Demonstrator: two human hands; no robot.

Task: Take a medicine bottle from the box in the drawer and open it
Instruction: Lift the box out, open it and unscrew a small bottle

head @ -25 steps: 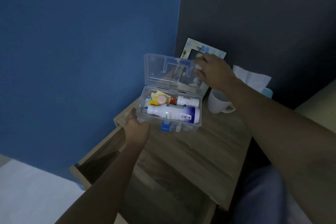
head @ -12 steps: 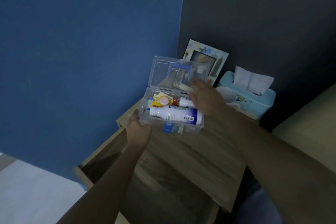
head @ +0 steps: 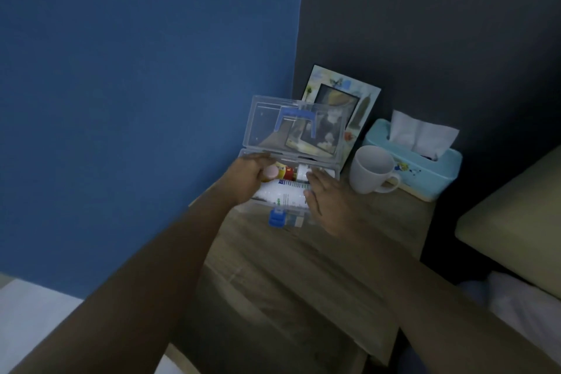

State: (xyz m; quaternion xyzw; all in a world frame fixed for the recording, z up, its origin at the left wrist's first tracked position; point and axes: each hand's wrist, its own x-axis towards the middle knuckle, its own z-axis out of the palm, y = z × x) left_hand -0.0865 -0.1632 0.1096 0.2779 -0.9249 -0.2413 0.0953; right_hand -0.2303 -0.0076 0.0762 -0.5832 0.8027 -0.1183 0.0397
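Large white medicine bottle [head: 283, 193] lies on its side in the clear plastic box [head: 332, 174], centre of frame, printed label facing up, long axis running left to right. Behind it, further up the frame, a smaller white bottle [head: 302, 172] and a red-and-yellow item [head: 284, 171] with a pink round cap [head: 271, 172] sit in the same box; details blurred.

Box lid [head: 267, 121] stands open and upright at the back, clear with a blue handle [head: 296, 121] on it. Blue latch [head: 277, 218] hangs at the box's front edge, lower centre.

Left hand [head: 246, 177] reaches into the box from the lower left, fingers curled over the left end of the large bottle; whether they actually clamp it cannot be told, as the palm hides the contact. Right hand [head: 329, 200] comes in from the lower right, fingers spread a little and laid on the right end of the large bottle and the box's right side; grip not clear either.

Box rests on a wooden bedside table [head: 303, 267]. Right of the box: white mug [head: 371, 170], upright, handle to the right. Just beyond it, a pale blue tissue box [head: 425, 173] with a white tissue sticking up. Behind the lid, a picture frame [head: 364, 100] leans on the dark wall. Blue wall [head: 136, 85] fills the left of the frame. Open drawer [head: 273, 343] shows dimly at the bottom centre.
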